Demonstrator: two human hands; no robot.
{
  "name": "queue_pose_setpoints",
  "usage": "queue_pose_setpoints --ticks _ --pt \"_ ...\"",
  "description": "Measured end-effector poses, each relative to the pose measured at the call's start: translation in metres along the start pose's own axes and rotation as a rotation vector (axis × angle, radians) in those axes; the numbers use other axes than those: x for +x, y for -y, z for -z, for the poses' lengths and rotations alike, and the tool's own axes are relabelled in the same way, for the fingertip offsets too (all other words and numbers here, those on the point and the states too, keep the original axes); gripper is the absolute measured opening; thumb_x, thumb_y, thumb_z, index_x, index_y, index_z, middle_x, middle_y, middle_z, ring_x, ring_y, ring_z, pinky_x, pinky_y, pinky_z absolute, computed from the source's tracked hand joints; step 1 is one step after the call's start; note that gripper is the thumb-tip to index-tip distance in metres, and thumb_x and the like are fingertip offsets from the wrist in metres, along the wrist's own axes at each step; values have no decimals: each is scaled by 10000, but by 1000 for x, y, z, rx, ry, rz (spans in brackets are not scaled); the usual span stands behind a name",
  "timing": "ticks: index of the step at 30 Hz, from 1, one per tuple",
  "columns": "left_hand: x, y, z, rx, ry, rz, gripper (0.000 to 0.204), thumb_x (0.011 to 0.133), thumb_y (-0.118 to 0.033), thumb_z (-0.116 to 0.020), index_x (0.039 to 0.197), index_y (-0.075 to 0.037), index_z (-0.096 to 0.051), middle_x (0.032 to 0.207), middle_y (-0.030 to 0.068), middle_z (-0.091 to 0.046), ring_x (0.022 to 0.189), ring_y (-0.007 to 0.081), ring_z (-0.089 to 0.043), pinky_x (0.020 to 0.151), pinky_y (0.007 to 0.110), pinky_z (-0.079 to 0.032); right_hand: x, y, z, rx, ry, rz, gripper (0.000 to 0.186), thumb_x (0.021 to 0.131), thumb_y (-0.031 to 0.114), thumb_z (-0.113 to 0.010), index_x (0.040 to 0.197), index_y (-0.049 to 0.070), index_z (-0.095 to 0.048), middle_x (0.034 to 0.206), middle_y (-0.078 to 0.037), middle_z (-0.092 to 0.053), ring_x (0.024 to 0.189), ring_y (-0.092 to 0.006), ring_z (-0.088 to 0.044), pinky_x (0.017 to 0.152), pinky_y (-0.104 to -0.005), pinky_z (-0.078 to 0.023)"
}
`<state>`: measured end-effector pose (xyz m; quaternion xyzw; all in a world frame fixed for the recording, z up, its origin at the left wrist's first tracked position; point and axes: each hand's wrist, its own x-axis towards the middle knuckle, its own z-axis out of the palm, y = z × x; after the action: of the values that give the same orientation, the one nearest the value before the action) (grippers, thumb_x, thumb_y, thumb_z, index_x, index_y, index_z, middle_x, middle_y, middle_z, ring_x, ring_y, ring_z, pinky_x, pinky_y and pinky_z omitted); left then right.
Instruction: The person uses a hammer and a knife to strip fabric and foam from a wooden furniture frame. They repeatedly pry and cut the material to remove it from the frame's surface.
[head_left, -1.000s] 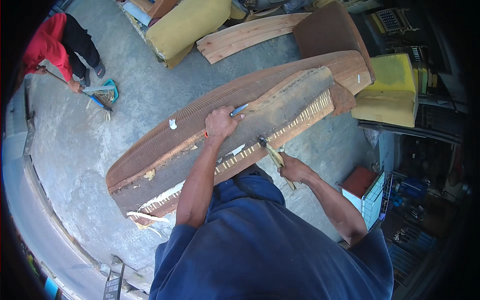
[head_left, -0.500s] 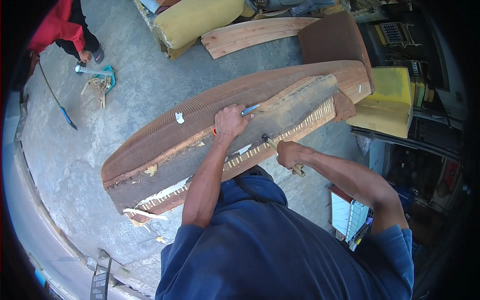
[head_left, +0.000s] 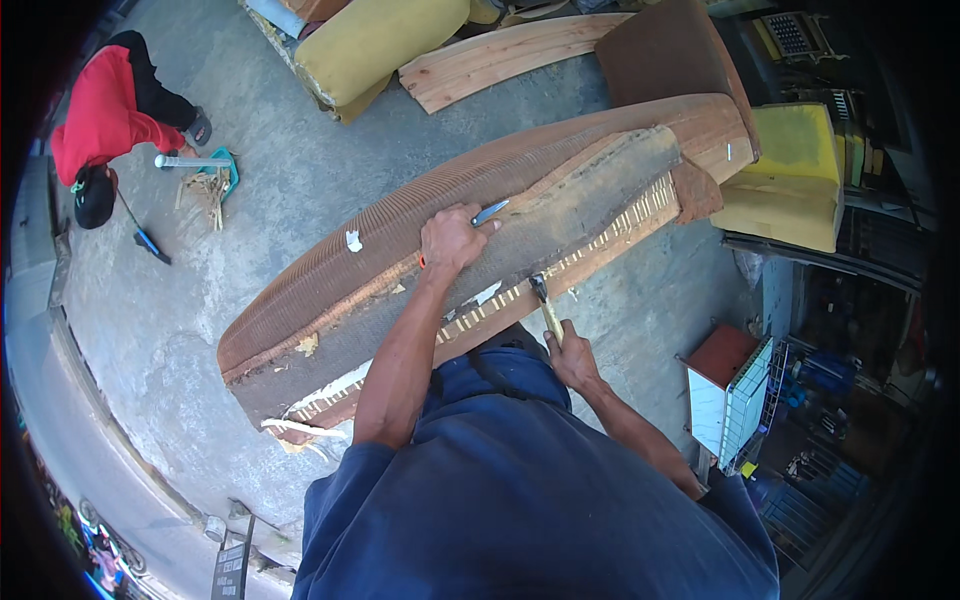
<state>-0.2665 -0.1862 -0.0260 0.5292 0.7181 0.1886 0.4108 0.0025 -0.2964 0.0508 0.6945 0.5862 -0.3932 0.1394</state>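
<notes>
A long brown ribbed upholstered sofa part [head_left: 330, 290] lies across the floor before me, its stripped edge showing a row of pale strips and torn backing fabric [head_left: 590, 205]. My left hand [head_left: 452, 238] rests on that backing, closed around what looks like a pair of scissors [head_left: 491, 212]; a pointed blade sticks out past the fingers and a bit of orange handle shows by the wrist. Near my waist my right hand [head_left: 572, 358] grips the pale wooden handle of a hammer [head_left: 551, 318], whose dark head touches or hovers just over the near edge; I cannot tell which.
A person in red [head_left: 105, 105] bends at far left beside a teal dustpan [head_left: 232, 180] with wood scraps. Yellow foam cushions [head_left: 380, 45], a curved board [head_left: 510, 62] and a yellow seat [head_left: 785, 205] lie beyond. A wire rack [head_left: 750, 400] stands right.
My right hand and forearm have swung in nearer my body, and the hammer handle now points more toward me. The left hand stays on the fabric. The person in red has bent into fuller view.
</notes>
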Motion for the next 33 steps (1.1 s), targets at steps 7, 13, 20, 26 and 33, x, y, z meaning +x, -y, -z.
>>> queue_pose_setpoints --ticks 7,13,20,26,33 --pt "-2 2 -4 14 -46 -1 417 875 -517 -724 1044 -138 -764 1083 122 -735 1051 364 -697 910 506 -544 -28 -30 28 372 242 -274 648 952 93 -580 1556 83 -344 1205 -243 -680 1074 -389 -698 948 -460 -526" --pt "-2 -3 0 -3 -12 11 463 876 -553 -713 1102 -153 -768 1115 123 -733 1096 367 -685 947 501 -528 -11 21 62 33 325 -22 541 937 42 -569 1456 35 -416 1113 -170 -668 1053 -266 -692 936 -403 -524" --pt "-3 1 -1 -33 -16 -7 449 880 -553 -709 1096 -164 -775 1130 109 -736 1097 347 -690 947 494 -535 26 82 81 -412 504 -45 384 932 87 -590 1285 -16 -480 1015 -145 -679 926 -230 -724 788 -400 -591" --pt "-3 9 -7 -85 -53 -20 458 866 -535 -732 1146 -176 -778 1138 96 -741 1096 334 -692 949 478 -542 40 129 100 -263 630 -265 354 966 57 -573 1288 -29 -454 1058 -166 -652 856 -242 -744 637 -423 -648" --pt "-1 10 -5 -89 -42 -9 465 858 -535 -739 1144 -170 -780 1155 95 -742 1097 336 -697 950 470 -547 46 141 105 -218 685 -303 243 963 21 -548 1188 -38 -480 999 -185 -632 844 -281 -753 606 -459 -650"
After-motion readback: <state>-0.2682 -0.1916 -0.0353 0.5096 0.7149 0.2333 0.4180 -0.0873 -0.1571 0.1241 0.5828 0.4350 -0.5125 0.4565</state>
